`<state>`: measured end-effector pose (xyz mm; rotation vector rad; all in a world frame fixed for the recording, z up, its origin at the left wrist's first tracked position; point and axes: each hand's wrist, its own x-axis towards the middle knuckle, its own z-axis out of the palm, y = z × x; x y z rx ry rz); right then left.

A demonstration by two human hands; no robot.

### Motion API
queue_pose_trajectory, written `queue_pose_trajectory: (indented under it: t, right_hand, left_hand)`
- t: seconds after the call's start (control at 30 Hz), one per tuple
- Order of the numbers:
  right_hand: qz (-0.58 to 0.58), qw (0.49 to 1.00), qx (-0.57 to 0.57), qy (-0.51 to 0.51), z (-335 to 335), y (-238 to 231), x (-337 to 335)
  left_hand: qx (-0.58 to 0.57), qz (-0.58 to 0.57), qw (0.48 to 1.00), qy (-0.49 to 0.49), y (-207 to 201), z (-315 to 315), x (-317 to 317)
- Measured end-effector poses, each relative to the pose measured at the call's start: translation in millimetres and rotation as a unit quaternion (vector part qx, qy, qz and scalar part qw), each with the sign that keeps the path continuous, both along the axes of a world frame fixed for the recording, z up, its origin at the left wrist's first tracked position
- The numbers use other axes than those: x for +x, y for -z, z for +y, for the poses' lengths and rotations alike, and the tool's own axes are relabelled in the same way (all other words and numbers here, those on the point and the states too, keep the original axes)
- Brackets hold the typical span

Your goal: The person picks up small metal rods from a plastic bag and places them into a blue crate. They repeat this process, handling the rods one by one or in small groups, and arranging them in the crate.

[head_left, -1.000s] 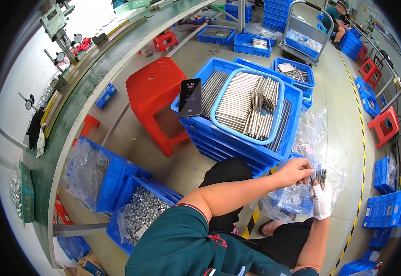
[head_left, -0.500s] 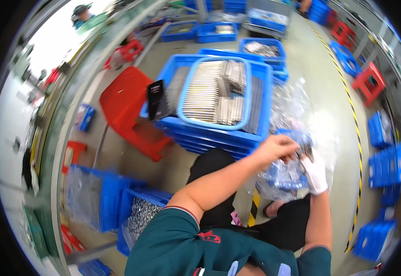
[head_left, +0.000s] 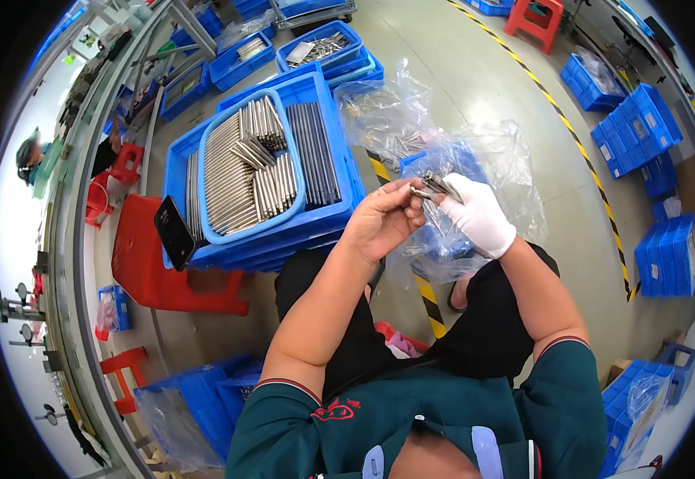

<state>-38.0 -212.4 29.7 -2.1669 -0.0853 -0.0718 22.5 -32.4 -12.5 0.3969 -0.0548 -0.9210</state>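
In my right hand [head_left: 481, 217], which wears a white glove, is a small bunch of metal rods [head_left: 437, 186] with their ends pointing left. My bare left hand [head_left: 385, 217] meets them there, thumb and fingertips pinched at the end of one rod. Below the hands lies a blue bin with clear plastic bags [head_left: 515, 172] spread over and around it. To the left, a light-blue tray [head_left: 206, 176] holds rows of silvery rods, some lying crosswise on top. It rests on a stack of blue crates [head_left: 338, 160] with darker rods beside the tray.
A phone [head_left: 174, 231] leans at the crates' left corner, next to a red plastic chair [head_left: 136, 263]. Another blue bin of metal parts [head_left: 323, 49] stands farther back. Yellow-black tape [head_left: 559, 104] runs along the floor at right, with stacked blue crates [head_left: 639, 132] beyond.
My view has swung, so the crates and tray sit farther left and the picture is sharper. Both hands stay together at the rods, the left now pinching at their ends.
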Motion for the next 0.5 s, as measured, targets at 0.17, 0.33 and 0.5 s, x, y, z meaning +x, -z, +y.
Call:
queue_pose_trajectory:
  t: [0.17, 0.33, 0.5]
  right_hand:
    - [-0.019, 1.0, 0.003, 0.001, -1, -1, -2]
    - [-0.001, 1.0, 0.001, 0.005, -9, 1, -3]
    - [0.03, 0.999, 0.039, 0.001, -12, 0, -2]
  left_hand:
    - [-0.013, -0.011, 1.0, -0.009, 6, -6, -2]
    - [0.16, -0.135, 0.974, -0.086, -9, -12, -9]
    - [0.305, -0.287, 0.897, -0.139, -14, -14, -12]
